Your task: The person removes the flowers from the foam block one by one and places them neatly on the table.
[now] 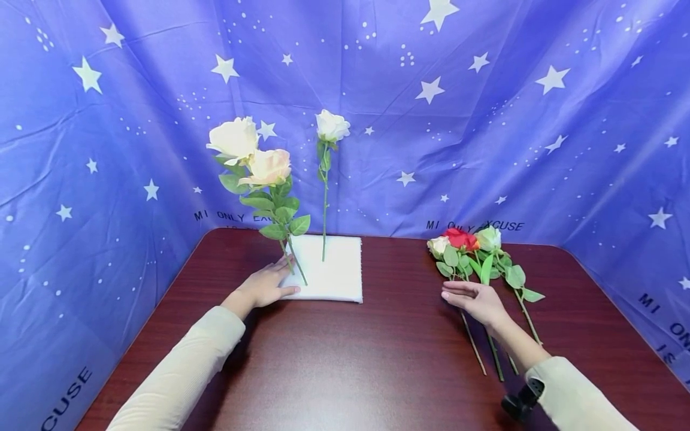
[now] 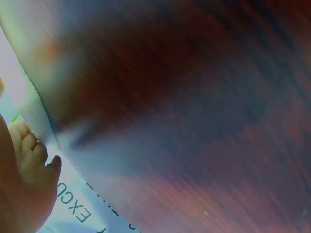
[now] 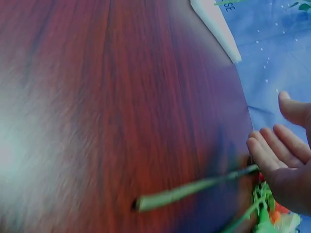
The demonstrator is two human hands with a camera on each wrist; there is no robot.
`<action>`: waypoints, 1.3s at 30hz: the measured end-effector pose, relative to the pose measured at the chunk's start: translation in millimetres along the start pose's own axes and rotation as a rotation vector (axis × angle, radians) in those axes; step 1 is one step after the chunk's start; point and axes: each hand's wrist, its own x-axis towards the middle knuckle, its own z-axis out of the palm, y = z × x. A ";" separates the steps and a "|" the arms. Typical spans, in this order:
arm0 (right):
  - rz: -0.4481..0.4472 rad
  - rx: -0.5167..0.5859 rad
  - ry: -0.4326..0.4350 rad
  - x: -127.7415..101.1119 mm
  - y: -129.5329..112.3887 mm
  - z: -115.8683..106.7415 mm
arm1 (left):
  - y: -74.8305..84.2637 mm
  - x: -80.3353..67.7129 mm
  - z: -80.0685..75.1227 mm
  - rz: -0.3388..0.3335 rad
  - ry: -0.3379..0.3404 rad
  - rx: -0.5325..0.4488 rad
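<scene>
My left hand (image 1: pixel 264 286) rests at the left edge of a white foam block (image 1: pixel 336 278), its fingers spread and nearly straight. Standing in the block are a large white rose (image 1: pixel 235 139), a pale peach rose (image 1: pixel 269 167) and, farther back, a single white rose (image 1: pixel 332 126). On the right, my right hand (image 1: pixel 477 302) hovers over the stems of flowers lying on the table, fingers extended and holding nothing. Among these are a red flower (image 1: pixel 460 239), a cream rose (image 1: pixel 439 246) and a greenish-white rose (image 1: pixel 489 238). A green stem (image 3: pixel 180 193) shows below the hand in the right wrist view.
A dark red-brown wooden table (image 1: pixel 323 359) carries everything. Blue star-printed cloth (image 1: pixel 377 78) hangs behind and along both sides. A black device (image 1: pixel 521 402) sits at the right wrist.
</scene>
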 end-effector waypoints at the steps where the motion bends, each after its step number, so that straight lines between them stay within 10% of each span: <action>1: -0.019 0.008 -0.002 2.2 -2.0 2.9 | 0.1 0.0 -0.4 0.002 0.001 0.004; 22: -0.211 0.484 -0.207 55.5 -54.7 80.0 | 1.4 0.5 0.6 -0.008 -0.006 0.011; 39: -0.277 0.383 -0.218 73.0 -106.6 150.3 | -0.4 2.5 -1.4 0.009 -0.019 0.037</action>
